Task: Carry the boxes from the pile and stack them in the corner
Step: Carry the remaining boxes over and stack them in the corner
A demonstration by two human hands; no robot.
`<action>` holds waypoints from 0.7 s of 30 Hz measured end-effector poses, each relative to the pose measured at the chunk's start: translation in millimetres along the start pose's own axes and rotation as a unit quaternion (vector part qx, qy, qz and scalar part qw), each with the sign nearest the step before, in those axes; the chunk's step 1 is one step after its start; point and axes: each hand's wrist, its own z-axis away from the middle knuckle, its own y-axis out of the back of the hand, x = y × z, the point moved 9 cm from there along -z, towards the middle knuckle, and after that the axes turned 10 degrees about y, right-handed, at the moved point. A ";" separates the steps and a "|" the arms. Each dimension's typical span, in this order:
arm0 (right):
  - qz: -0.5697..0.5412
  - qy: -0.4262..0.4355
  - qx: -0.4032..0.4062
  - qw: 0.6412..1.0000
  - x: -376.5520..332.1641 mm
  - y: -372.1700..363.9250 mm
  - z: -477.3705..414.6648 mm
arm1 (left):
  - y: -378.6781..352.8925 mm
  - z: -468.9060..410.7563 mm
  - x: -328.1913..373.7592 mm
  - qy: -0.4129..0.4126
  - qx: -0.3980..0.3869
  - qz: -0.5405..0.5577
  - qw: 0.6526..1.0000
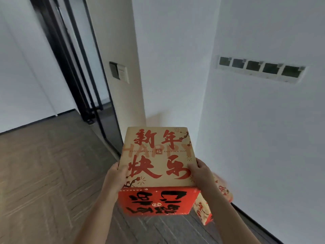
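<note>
I hold a brown cardboard box [158,155] with large red characters on its top and a red front face with black lettering, out in front of me. My left hand [116,178] grips its left side, thumb on the top. My right hand [202,173] grips its right side the same way. The box hangs above the floor, facing the white wall corner [175,118]. Below and right of it, another box [205,210] of the same print stands on the floor against the right wall, partly hidden by my right forearm.
White walls meet ahead and to the right. A black-framed glass door [84,81] stands open at the left, with a switch panel [119,72] on the pillar beside it. A row of dark wall plates [260,67] sits on the right wall. Grey wood-pattern floor [52,173] spreads left.
</note>
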 end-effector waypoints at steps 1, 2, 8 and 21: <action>0.003 -0.001 -0.016 1.000 -2.1 -25.9 5.0 | 25.7 -2.9 -13.0 0.006 0.012 0.006 1.000; 0.007 -0.001 -0.031 0.999 -3.6 -53.9 9.8 | 52.9 -7.2 -28.0 0.016 0.025 0.014 0.999; 0.028 0.024 -0.101 0.994 -34.2 -244.0 69.7 | 239.2 -15.1 -114.7 0.076 0.106 0.074 0.989; 0.049 0.069 -0.342 0.936 -101.8 -655.7 240.3 | 622.8 48.2 -290.5 0.115 0.302 0.244 0.914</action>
